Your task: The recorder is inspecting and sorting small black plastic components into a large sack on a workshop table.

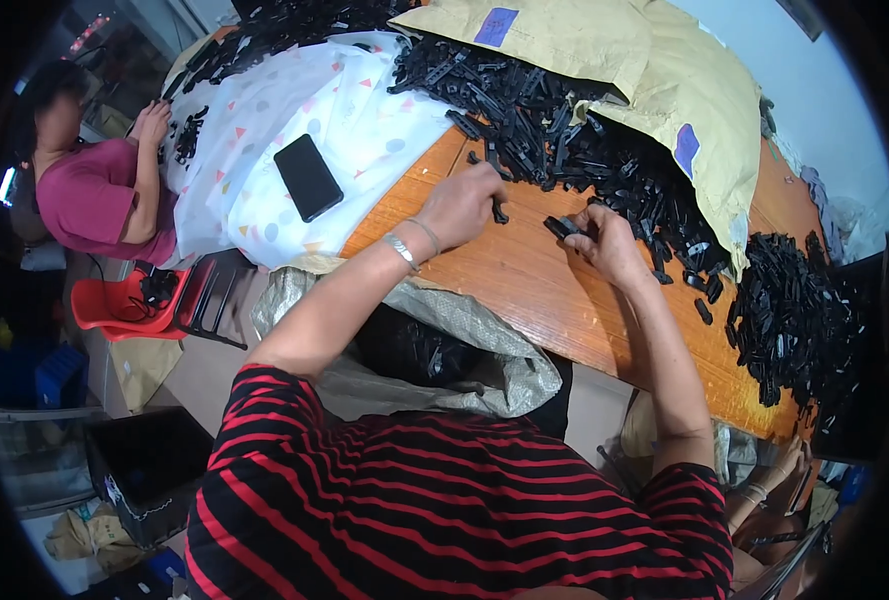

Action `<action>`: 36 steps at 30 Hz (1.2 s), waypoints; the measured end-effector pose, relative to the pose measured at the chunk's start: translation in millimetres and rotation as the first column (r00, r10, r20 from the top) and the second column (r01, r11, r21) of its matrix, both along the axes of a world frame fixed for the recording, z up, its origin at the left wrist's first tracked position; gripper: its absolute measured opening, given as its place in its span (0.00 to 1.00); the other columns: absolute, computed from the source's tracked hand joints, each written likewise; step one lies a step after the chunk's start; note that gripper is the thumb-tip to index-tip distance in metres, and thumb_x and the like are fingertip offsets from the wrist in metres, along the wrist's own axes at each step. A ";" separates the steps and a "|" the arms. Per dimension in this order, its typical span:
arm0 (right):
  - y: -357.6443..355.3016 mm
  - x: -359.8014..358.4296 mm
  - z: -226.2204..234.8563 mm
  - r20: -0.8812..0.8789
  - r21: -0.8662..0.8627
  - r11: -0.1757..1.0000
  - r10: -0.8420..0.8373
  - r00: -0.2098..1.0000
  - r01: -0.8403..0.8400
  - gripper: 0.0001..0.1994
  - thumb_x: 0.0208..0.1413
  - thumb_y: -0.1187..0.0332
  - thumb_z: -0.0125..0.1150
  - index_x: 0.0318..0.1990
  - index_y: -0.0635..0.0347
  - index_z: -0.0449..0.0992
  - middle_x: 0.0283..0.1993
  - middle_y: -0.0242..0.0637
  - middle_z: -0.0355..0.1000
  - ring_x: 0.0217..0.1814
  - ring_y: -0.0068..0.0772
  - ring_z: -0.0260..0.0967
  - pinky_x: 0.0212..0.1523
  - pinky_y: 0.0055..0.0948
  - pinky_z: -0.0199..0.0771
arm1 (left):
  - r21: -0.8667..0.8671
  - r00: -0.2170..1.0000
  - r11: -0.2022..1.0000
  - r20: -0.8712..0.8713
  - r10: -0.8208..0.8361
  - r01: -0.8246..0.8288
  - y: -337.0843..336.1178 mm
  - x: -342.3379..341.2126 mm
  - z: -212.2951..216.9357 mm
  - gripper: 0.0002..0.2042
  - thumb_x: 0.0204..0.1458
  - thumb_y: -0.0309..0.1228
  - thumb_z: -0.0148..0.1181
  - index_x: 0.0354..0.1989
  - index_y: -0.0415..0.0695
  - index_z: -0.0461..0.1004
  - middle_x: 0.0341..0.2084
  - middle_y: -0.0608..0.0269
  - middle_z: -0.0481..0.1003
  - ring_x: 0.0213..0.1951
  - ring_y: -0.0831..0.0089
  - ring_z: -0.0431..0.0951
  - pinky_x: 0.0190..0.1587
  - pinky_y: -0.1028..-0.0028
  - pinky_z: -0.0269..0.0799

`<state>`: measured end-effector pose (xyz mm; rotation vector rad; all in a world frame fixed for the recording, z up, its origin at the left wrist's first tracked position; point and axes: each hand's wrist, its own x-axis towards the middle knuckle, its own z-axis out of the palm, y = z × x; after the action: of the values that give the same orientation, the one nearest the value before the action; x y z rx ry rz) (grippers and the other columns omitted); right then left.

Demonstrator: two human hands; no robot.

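Observation:
My left hand [461, 207] is over the wooden table with its fingers closed on a small black plastic part [500, 213], which pokes out below the fingertips. To its right, my right hand [609, 246] pinches another black plastic part [560, 227] between thumb and fingers, just above the wood. The two parts are apart from each other. Right behind both hands lies a heap of black plastic parts [524, 115], spilling from a torn yellowish paper sack [714, 110]. A few loose pieces [702, 311] lie near my right wrist.
A black phone [308, 177] rests on a patterned plastic sheet [234, 150] at the left. Another pile of black parts [789, 320] covers the table's right end. Below the near edge hangs an open woven sack [504, 350]. A person in a magenta shirt [99, 195] sits at the far left.

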<state>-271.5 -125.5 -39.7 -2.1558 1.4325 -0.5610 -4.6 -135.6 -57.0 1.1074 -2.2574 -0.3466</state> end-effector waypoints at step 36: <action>42.1 92.6 12.3 0.487 -0.141 0.986 -0.008 0.873 0.087 0.09 0.53 0.75 0.63 0.41 0.66 0.76 0.32 0.34 0.73 0.25 0.19 0.71 0.27 0.20 0.70 | 0.606 0.449 0.743 -0.768 0.456 0.283 57.3 -3.5 28.0 0.17 0.53 0.22 0.60 0.52 0.39 0.70 0.37 0.68 0.76 0.33 0.84 0.77 0.34 0.85 0.74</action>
<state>-178.9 -83.4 -27.3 -1.9028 1.1894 -1.1774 -8.1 -78.3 -29.0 0.9706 -1.0324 -1.4361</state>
